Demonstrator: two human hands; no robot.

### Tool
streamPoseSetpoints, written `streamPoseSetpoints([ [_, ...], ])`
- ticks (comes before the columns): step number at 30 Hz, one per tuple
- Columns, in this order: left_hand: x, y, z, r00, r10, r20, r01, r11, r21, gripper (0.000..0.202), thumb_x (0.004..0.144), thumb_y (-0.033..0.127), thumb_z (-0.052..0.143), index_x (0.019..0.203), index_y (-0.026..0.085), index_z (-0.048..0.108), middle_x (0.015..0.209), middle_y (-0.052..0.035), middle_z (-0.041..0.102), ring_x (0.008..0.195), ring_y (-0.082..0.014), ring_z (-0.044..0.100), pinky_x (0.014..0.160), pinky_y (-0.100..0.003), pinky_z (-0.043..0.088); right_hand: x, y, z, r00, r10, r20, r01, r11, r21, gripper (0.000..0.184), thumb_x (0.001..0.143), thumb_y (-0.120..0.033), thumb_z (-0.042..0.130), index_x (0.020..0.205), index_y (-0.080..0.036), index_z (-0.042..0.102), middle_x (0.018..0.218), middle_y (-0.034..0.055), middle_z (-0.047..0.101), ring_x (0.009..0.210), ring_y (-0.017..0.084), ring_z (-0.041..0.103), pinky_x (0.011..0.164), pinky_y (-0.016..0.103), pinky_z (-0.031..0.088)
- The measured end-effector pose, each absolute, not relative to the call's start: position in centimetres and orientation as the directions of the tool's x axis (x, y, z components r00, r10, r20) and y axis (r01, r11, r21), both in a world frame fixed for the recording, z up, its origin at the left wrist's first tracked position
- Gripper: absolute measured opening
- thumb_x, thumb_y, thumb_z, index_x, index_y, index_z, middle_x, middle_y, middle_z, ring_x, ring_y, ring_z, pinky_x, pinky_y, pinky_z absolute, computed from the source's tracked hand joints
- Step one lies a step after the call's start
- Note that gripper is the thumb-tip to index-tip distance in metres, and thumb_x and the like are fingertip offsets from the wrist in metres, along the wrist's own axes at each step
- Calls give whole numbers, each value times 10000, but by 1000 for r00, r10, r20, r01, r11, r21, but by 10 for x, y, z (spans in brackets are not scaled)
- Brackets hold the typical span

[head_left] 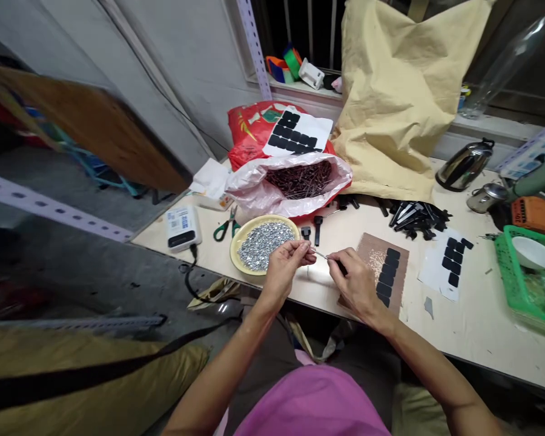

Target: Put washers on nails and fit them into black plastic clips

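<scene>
My left hand (287, 266) is in a pinch just right of a yellow bowl (236, 257) full of small shiny metal pieces (266, 242). What lies between its fingertips is too small to make out. My right hand (356, 278) is closed around a thin metal rod (319, 254); a dark part (341, 267), perhaps its handle, shows between the fingers. The rod's far end meets the left fingertips. Under and beside the right hand lies a brown board (397, 245) bearing a row of black rounded pads (388, 272).
Behind the bowl, an open bag (240, 188) holds dark, thin pieces. Green-handled scissors (227, 227), a white box (181, 229) with a cable, black plastic parts (420, 218), a sheet of black pads (454, 260), a green basket (504, 266) and a kettle (465, 166) stand around.
</scene>
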State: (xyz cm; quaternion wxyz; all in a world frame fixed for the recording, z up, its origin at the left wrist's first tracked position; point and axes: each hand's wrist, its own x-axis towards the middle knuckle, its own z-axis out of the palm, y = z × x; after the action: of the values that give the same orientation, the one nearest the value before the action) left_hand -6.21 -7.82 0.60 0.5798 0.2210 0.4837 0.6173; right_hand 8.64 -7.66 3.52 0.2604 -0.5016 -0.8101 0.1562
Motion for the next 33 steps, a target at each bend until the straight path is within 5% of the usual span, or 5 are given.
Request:
streamPoseSetpoints([
  [11,-33,-72,4,-183,938,-295,-545,154,825,459,550,491,801,785,122,662,675,-15,665,574,-106,624,638,-264,542,104,-72,29,-289,921,260,823,378,-425,191,914,-201,464,869,-208,650,842,15,653,700,127,611,563,224,382],
  [21,-33,-54,-12,106,873,-476,-681,412,605,443,396,289,909,696,104,640,578,6,636,522,-81,591,602,-237,563,121,-68,30,-484,784,389,856,517,22,218,943,-194,467,807,-201,636,787,4,655,642,107,546,560,258,302],
  [26,-27,-56,-14,88,887,-453,-677,387,626,417,426,312,901,676,114,633,597,-1,658,519,-81,602,593,-224,564,126,-64,32,-579,662,475,811,526,256,201,927,-157,505,759,-195,609,696,-4,624,622,122,476,585,283,267],
  [33,-16,-55,-12,98,863,-495,-698,414,584,469,330,325,917,629,115,624,585,-2,658,503,-76,589,571,-215,553,125,-59,28,-601,610,516,795,524,307,206,932,-126,484,767,-190,587,684,-4,604,626,141,426,617,291,257],
])
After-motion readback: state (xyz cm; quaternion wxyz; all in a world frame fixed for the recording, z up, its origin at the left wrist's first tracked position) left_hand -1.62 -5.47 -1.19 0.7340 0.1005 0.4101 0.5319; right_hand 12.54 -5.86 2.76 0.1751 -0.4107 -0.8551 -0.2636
